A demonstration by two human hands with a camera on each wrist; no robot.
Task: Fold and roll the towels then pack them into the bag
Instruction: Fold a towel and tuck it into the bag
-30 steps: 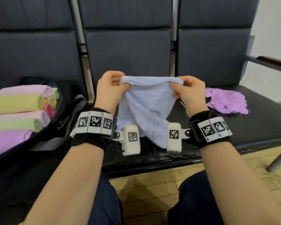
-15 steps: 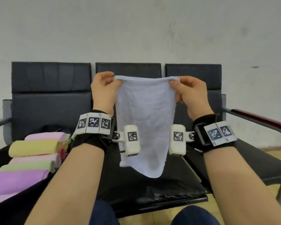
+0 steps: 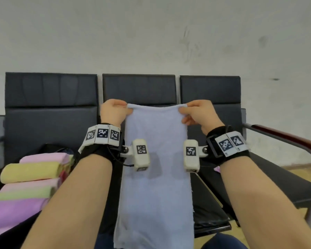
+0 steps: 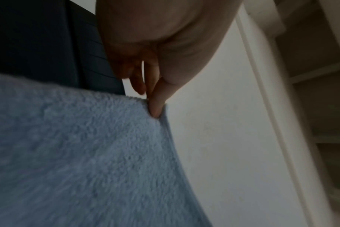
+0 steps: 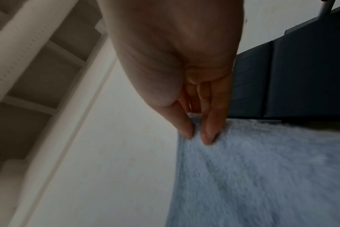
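A light blue towel point(image 3: 155, 177) hangs flat in the air in front of the middle seat, stretched between both hands. My left hand point(image 3: 115, 110) pinches its top left corner and my right hand point(image 3: 194, 112) pinches its top right corner. In the left wrist view the thumb tip presses into the blue towel point(image 4: 78, 145) at its corner. Thumb and a finger clamp the blue towel point(image 5: 262, 169) edge in the right wrist view. At the lower left an open black bag point(image 3: 48, 149) holds several rolled towels point(image 3: 31, 172) in pink, yellow, green and purple.
A row of three dark padded seats point(image 3: 50, 105) stands against a grey wall. A red-brown armrest point(image 3: 285, 139) runs along the right side. A bit of purple cloth point(image 3: 217, 169) peeks out by my right wrist.
Both hands have lifted the towel higher and drawn its top edge taut, so it now hangs long and flat. My head has tipped up, showing more wall.
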